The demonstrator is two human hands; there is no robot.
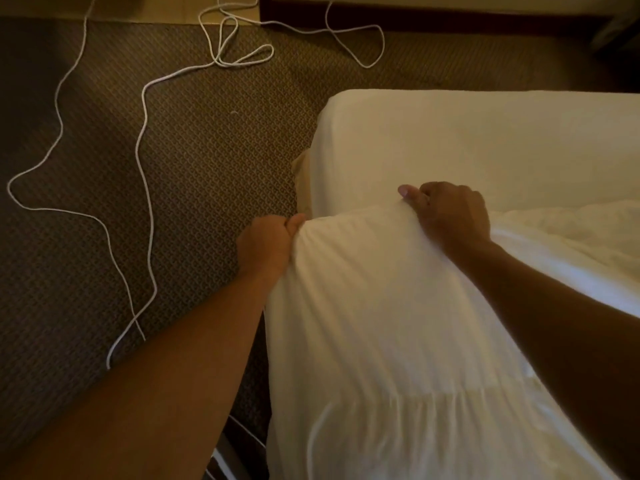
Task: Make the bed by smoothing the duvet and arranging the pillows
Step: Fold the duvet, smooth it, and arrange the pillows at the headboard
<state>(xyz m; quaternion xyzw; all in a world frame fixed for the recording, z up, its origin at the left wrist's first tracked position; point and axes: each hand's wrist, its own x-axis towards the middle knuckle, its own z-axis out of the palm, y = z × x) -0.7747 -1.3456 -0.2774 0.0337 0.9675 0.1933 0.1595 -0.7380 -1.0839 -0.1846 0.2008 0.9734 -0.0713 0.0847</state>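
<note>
Notably, left hand (268,239) and right hand (450,213) each gripped the duvet (381,306) edge, fingers curled tight, at the mattress (450,140) corner (bare sheet beyond); an even, level pull was advisable.

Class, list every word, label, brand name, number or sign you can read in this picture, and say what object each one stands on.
There is none to read. The white duvet, gripped at its edge by the left hand and the right hand, is plain. The white fitted sheet on the mattress, the brown patterned carpet and the thin white cord lying on it carry no print or tag.
</note>
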